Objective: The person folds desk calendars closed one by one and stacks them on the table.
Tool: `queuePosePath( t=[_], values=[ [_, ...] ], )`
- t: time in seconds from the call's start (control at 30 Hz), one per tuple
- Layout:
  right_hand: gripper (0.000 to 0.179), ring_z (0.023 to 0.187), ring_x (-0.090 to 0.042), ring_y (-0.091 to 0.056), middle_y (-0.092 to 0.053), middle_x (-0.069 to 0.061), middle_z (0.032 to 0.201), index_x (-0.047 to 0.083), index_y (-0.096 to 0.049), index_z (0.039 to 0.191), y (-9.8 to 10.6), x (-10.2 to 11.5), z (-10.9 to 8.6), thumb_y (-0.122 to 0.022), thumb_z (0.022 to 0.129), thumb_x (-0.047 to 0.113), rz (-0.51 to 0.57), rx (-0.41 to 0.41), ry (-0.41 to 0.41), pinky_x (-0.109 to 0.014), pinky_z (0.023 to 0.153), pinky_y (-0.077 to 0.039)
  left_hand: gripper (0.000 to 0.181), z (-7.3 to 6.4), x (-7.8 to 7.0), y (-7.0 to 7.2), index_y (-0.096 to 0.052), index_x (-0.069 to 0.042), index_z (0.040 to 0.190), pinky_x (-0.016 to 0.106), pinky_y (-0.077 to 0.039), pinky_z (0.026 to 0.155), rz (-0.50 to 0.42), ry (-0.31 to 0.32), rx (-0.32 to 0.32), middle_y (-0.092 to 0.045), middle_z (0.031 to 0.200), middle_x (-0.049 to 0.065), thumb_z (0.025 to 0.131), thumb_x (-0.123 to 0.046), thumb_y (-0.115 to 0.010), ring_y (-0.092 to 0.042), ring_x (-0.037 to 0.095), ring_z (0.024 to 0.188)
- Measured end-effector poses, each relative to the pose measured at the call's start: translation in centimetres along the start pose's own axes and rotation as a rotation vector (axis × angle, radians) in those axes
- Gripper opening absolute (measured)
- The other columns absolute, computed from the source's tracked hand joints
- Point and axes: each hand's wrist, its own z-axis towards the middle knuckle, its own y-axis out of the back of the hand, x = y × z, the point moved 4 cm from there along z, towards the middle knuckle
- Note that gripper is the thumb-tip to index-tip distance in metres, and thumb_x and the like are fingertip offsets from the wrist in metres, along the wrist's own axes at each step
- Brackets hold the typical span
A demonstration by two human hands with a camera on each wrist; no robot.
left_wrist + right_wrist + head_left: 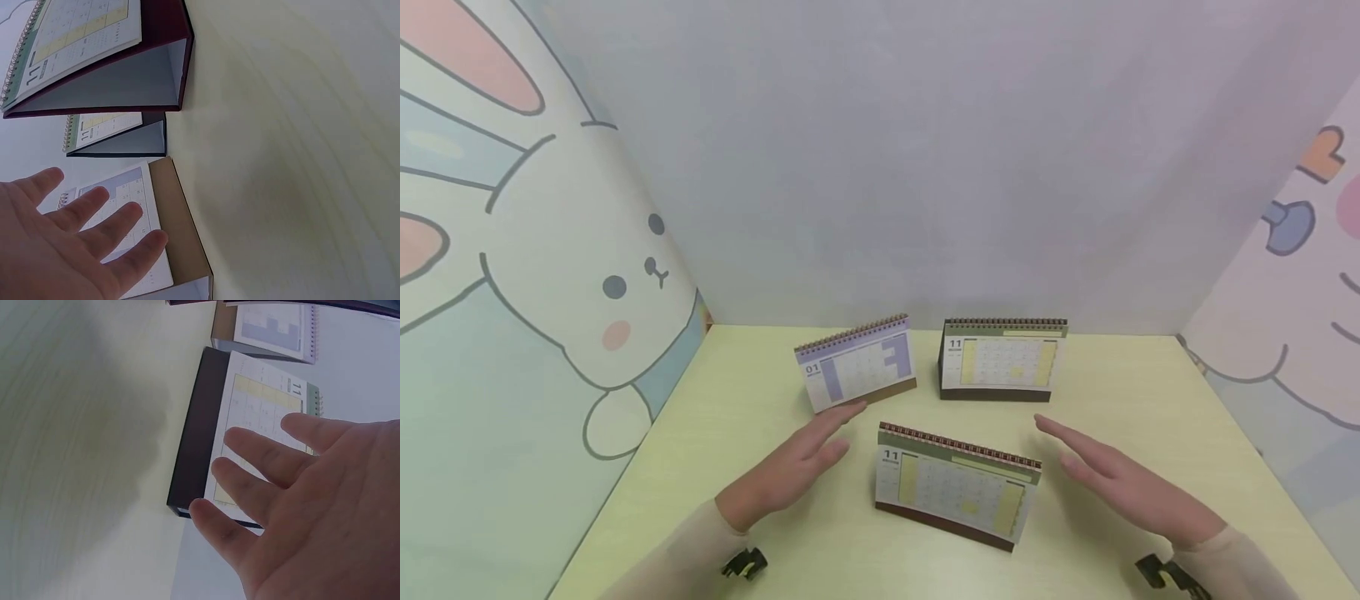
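Observation:
Three desk calendars stand on the pale yellow table. The nearest, a green-topped calendar (958,483) with a dark red base, sits between the two hands, turned slightly. Behind it on the right is another green-topped calendar (1003,362) with a black base. A purple calendar (859,364) with a brown base stands at the back left, angled. My left hand (790,467) is held with straight fingers, its fingertips overlapping the purple calendar's lower edge in the head view. My right hand (1131,483), fingers also extended, hovers right of the nearest calendar. Both hands hold nothing.
The table (722,392) meets a plain light curtain (910,167) at the back. A side panel with a rabbit drawing (572,275) borders the left, and another cartoon panel (1285,317) the right. Dark straps (745,564) show at the wrists.

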Motion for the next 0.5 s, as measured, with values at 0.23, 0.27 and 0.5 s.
queuePosePath(
  t=[0.23, 0.27, 0.5],
  values=[
    [0.057, 0.162, 0.019, -0.027, -0.047, -0.006, 0.191, 0.032, -0.041, 0.186, -0.8, 0.6, 0.3, -0.046, 0.129, 0.027, -0.022, 0.033, -0.009, -0.015, 0.123, -0.046, 0.06, 0.2, -0.1, -0.5, -0.038, -0.02, 0.186, 0.076, -0.029, 0.145, -0.013, 0.002, 0.016, -0.04, 0.194, 0.009, 0.13, -0.04, -0.041, -0.036, 0.043, 0.181],
    [0.057, 0.162, 0.021, -0.027, -0.047, -0.006, 0.191, 0.032, -0.041, 0.186, -1.0, 0.7, 0.3, -0.046, 0.129, 0.027, -0.018, 0.037, -0.006, -0.016, 0.123, -0.047, 0.06, 0.3, -0.2, -0.6, -0.038, -0.021, 0.186, 0.076, -0.029, 0.145, -0.017, 0.005, 0.02, -0.04, 0.194, 0.009, 0.13, -0.04, -0.04, -0.036, 0.043, 0.182],
    [0.056, 0.161, 0.024, -0.027, -0.047, -0.005, 0.191, 0.033, -0.042, 0.185, -1.7, 1.1, 0.3, -0.043, 0.13, 0.025, 0.041, 0.056, 0.005, -0.016, 0.125, -0.045, 0.06, 0.3, -0.5, -1.0, -0.037, -0.023, 0.187, 0.075, -0.028, 0.146, -0.027, 0.029, 0.045, -0.039, 0.195, 0.006, 0.13, -0.043, -0.039, -0.035, 0.042, 0.182]
  ],
)
